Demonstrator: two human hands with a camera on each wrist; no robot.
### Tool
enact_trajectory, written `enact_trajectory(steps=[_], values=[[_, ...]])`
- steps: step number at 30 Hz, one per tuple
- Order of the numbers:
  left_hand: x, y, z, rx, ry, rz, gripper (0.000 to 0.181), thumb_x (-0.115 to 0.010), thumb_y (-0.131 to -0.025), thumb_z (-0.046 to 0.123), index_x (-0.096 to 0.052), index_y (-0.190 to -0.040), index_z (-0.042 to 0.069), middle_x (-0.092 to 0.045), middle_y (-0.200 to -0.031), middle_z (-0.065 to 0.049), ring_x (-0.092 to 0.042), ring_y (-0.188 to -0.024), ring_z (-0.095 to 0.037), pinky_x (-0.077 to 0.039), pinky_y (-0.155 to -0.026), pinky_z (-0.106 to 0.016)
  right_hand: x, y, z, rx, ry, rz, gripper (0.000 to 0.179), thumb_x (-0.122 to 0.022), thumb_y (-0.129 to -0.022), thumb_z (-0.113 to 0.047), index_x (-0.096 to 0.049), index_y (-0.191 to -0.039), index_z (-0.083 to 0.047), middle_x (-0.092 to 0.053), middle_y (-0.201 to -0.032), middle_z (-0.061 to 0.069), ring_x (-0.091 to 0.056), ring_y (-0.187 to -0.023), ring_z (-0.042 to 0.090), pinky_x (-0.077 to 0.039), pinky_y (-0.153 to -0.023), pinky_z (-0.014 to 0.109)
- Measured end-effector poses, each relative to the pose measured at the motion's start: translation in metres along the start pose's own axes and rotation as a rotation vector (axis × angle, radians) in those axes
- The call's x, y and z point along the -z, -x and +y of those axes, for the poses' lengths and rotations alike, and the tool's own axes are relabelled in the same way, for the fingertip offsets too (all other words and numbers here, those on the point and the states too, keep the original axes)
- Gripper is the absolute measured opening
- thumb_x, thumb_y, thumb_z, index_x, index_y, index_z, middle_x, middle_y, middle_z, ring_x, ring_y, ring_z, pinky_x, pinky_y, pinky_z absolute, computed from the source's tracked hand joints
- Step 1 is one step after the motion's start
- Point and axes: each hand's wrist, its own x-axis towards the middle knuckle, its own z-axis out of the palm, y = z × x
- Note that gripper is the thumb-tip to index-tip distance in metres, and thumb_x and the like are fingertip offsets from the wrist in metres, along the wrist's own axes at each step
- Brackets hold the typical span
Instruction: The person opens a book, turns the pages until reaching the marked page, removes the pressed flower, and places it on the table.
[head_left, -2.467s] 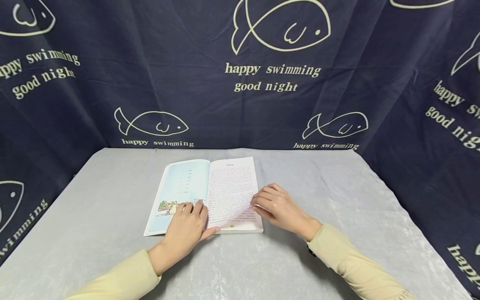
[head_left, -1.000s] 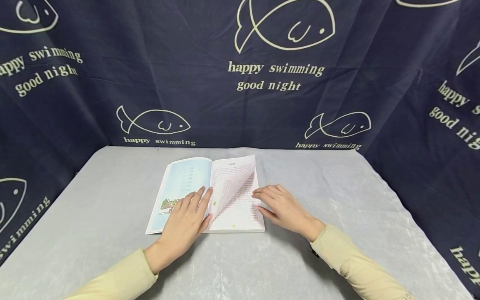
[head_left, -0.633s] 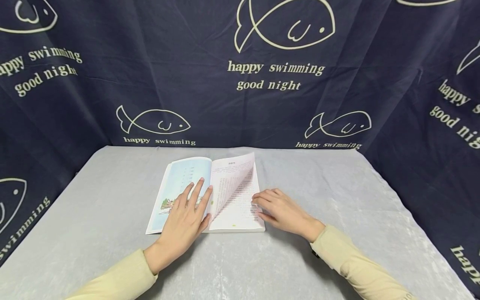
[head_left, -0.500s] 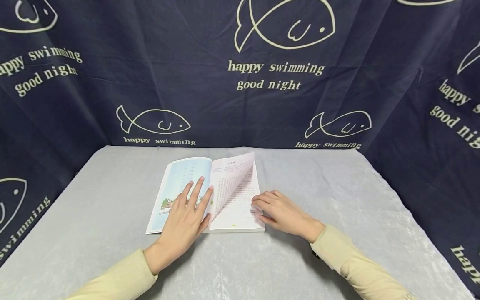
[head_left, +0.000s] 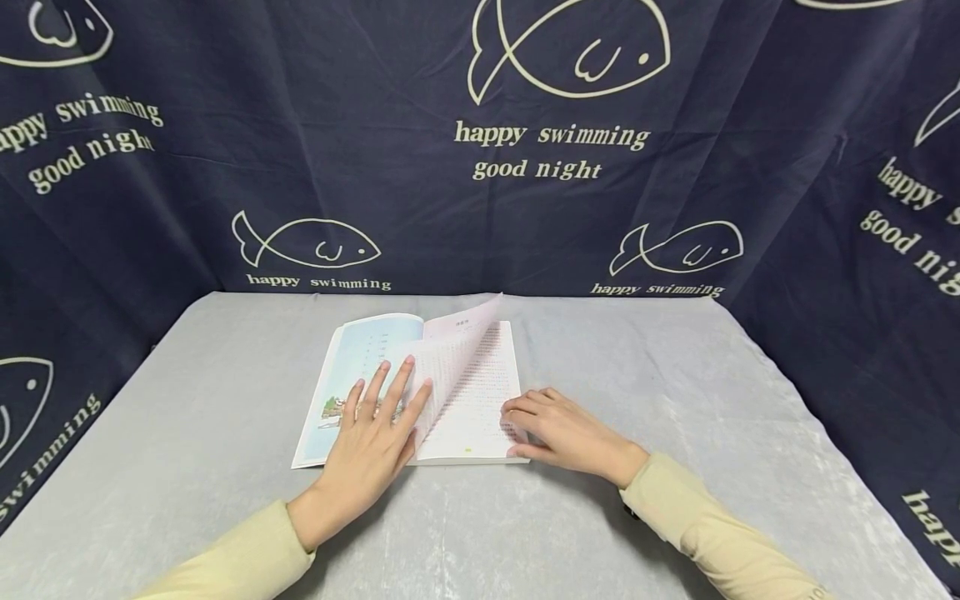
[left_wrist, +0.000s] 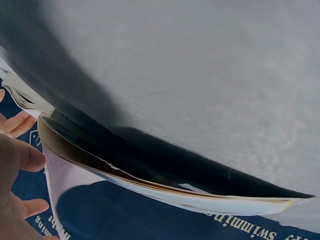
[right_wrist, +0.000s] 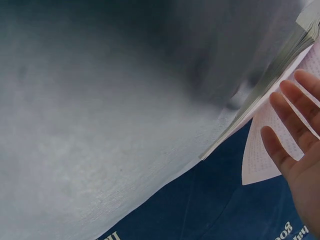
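Observation:
An open book (head_left: 483, 417) lies on the table, with a blue illustrated page (head_left: 360, 350) on the left and printed text on the right. One page (head_left: 453, 367) is lifted and curls over to the left, its top corner standing up. My left hand (head_left: 363, 454) rests over the book's middle, fingers spread and straight, holding down the lower part of the curling page. At the book's right edge my right hand (head_left: 562, 429) touches the page block with loosely bent fingers. The right wrist view shows these fingers (right_wrist: 290, 115) apart, beside the raised page (right_wrist: 262, 155).
A grey cloth covers the table (head_left: 225, 400). Dark blue curtains (head_left: 420, 167) with white fish drawings and lettering hang behind and on both sides. Beneath the book's left side, the left wrist view shows a dark gap where the cover (left_wrist: 150, 182) bows off the table.
The page has lifted from the right side and curled further left, baring the text page beneath. My left fingers have spread over it. My right hand has slid slightly down the book's edge.

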Motion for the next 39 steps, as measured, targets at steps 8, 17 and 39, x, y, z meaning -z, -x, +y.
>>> enact_trajectory(steps=[8,17,39], values=[[-0.0006,0.0023,0.0003,-0.036,0.006,-0.041,0.071,-0.069,-0.074,0.022,-0.039,-0.138,0.016,-0.022,-0.15,-0.014,-0.019,-0.137,-0.037,-0.021,-0.103,-0.057,-0.0013,0.0008,0.0001,0.015,0.01,-0.014,0.035,-0.062,-0.082,-0.044,-0.062,-0.103,-0.016,-0.061,-0.111,-0.002,-0.055,-0.103,0.013,-0.04,-0.091,0.032],[-0.0026,0.0041,0.0009,-0.038,-0.012,-0.051,0.07,-0.07,-0.072,0.023,-0.041,-0.136,0.015,-0.026,-0.149,-0.015,-0.026,-0.133,-0.039,-0.024,-0.101,-0.058,-0.0001,0.0009,-0.0002,0.025,0.011,-0.01,0.029,-0.065,-0.079,-0.044,-0.061,-0.089,-0.017,-0.062,-0.11,-0.001,-0.055,-0.101,0.013,-0.041,-0.089,0.032],[-0.0081,0.0061,-0.0022,-0.017,-0.008,0.013,0.047,-0.035,-0.09,0.037,-0.05,-0.128,0.013,-0.036,-0.142,-0.018,-0.039,-0.123,-0.041,-0.032,-0.097,-0.055,0.0035,-0.0003,0.0004,0.086,-0.007,0.071,0.009,-0.06,-0.082,-0.017,-0.065,-0.088,-0.016,-0.064,-0.092,-0.007,-0.056,-0.088,0.008,-0.044,-0.082,0.029]])
